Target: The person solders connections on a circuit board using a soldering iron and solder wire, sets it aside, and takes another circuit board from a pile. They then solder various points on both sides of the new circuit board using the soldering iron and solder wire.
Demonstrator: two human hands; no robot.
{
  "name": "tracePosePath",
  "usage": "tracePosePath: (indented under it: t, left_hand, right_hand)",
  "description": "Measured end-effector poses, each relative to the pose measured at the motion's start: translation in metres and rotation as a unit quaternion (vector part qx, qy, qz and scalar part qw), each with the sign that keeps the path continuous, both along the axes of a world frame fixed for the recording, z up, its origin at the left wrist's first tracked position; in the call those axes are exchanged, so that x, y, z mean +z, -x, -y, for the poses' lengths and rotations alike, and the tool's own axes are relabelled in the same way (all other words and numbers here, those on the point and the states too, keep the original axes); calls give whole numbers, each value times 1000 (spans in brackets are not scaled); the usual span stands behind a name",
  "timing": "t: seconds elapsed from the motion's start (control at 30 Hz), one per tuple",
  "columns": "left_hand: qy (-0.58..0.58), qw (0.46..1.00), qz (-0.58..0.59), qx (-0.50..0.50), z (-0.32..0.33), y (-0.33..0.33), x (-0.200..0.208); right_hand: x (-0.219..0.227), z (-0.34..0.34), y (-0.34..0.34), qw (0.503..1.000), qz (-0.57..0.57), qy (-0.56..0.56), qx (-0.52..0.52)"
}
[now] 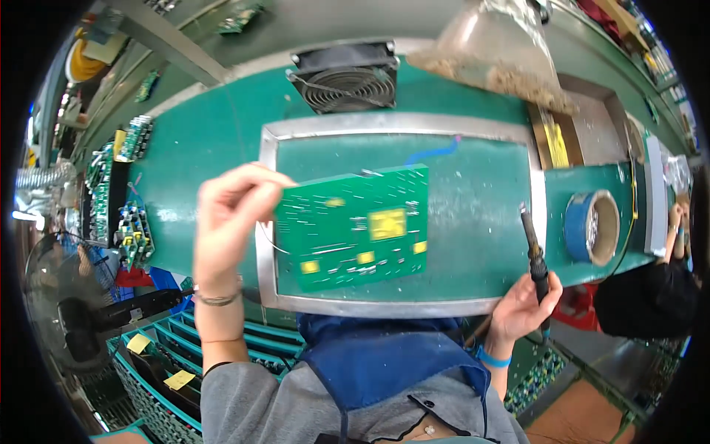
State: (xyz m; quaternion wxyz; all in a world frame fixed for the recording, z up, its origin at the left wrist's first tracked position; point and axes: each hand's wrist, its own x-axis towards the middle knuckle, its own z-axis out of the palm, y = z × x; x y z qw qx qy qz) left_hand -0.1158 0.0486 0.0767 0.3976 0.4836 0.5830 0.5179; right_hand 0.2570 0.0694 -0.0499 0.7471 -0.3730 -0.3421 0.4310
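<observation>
My left hand pinches the upper left edge of a green circuit board, which it holds up over the framed work area. Solder marks and several yellow patches, one larger than the others, cover the board's visible face. A thin pale wire curves by its left edge. Near the right front corner of the frame, my right hand grips a soldering iron by its dark handle, its tip pointing up and away from the board. A blue strip lies behind the board.
A metal frame borders the green mat. Behind it stand a black fan and a clear bag. To the right are a cardboard box and a tape roll. Several boards stand left; a teal rack is lower left.
</observation>
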Motion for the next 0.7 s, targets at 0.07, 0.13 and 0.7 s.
tracePosePath:
  t: [0.07,0.13,0.7]
  left_hand:
    - [-30,996,-50,65,9,39,39]
    - [-59,990,15,124,-12,70,64]
    - [165,950,175,201,-327,105,-36]
  right_hand:
    - [2,-2,-1,1000,3,5,13]
    - [-3,-6,-1,1000,7,11,1]
    - [5,1,4,999,36,14,-11]
